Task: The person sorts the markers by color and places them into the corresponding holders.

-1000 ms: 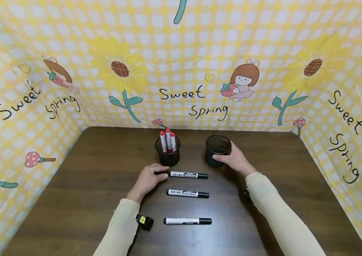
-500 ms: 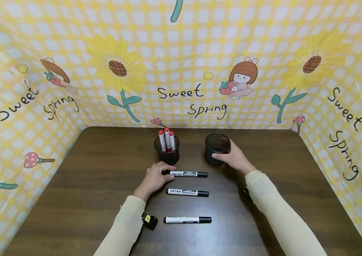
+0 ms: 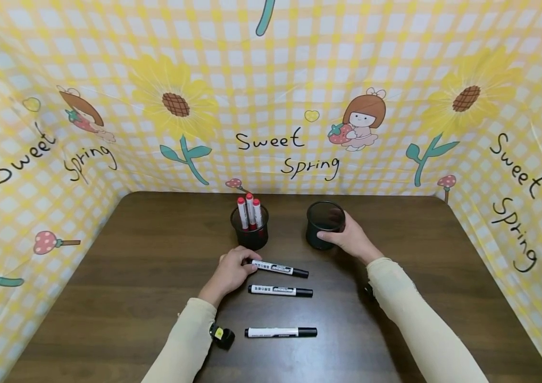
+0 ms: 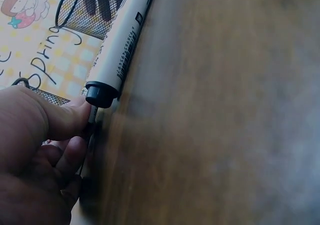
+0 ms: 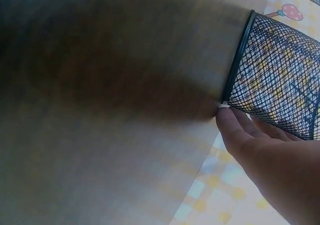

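My left hand [image 3: 229, 274] pinches the left end of the farthest black-capped whiteboard marker [image 3: 277, 268], which lies slanted, cap end toward me. In the left wrist view, thumb and fingers of the left hand [image 4: 45, 140] meet behind a nearer white marker [image 4: 117, 50], so their hold is partly hidden. My right hand [image 3: 354, 238] grips a black mesh pen holder [image 3: 316, 236] round its right side, thumb in front. The right wrist view shows that mesh holder [image 5: 280, 75] upright on the table, with fingers of the right hand [image 5: 265, 152] against it.
A second mesh pen holder [image 3: 250, 240] with several red-capped markers [image 3: 251, 213] stands just beyond my left hand. Two more black-capped markers, a middle one [image 3: 280, 291] and a near one [image 3: 280, 332], lie crosswise on the brown table [image 3: 132, 266]. Checked cloth [image 3: 271, 96] walls three sides.
My left hand has moved right onto the farthest marker and pinches its end. That marker has turned from level to slanted, its cap nearer me. The right hand and its holder stay put.
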`<state>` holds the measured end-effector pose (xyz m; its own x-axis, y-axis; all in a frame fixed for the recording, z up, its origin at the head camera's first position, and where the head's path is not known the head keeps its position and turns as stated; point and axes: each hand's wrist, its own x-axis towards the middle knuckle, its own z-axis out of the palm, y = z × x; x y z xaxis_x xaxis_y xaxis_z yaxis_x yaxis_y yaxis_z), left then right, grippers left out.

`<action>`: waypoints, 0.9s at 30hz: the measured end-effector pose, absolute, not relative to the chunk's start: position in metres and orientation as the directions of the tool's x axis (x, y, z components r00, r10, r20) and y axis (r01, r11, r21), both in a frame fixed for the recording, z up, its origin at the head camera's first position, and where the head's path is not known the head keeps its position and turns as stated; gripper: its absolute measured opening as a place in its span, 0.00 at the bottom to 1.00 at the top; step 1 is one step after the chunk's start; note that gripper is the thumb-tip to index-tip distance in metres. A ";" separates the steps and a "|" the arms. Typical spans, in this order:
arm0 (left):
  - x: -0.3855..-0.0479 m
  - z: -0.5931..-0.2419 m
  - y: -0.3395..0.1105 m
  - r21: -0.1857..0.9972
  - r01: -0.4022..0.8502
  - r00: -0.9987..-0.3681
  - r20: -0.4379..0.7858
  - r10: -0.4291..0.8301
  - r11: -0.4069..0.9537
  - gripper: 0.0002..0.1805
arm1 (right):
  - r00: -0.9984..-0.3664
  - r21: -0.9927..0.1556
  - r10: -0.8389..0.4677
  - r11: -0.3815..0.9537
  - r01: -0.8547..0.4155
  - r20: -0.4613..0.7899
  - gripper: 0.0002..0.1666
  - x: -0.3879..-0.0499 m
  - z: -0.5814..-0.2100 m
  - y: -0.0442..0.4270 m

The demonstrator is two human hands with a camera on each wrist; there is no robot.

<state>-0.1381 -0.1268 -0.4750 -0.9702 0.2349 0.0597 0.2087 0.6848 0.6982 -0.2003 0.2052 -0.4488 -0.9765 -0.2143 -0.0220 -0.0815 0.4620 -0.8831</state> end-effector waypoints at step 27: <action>-0.117 -0.441 -0.115 0.872 0.103 -0.983 0.016 0.183 0.478 0.07 | -0.979 -0.879 -0.202 0.470 -0.082 -0.017 0.50 -0.201 -0.451 0.205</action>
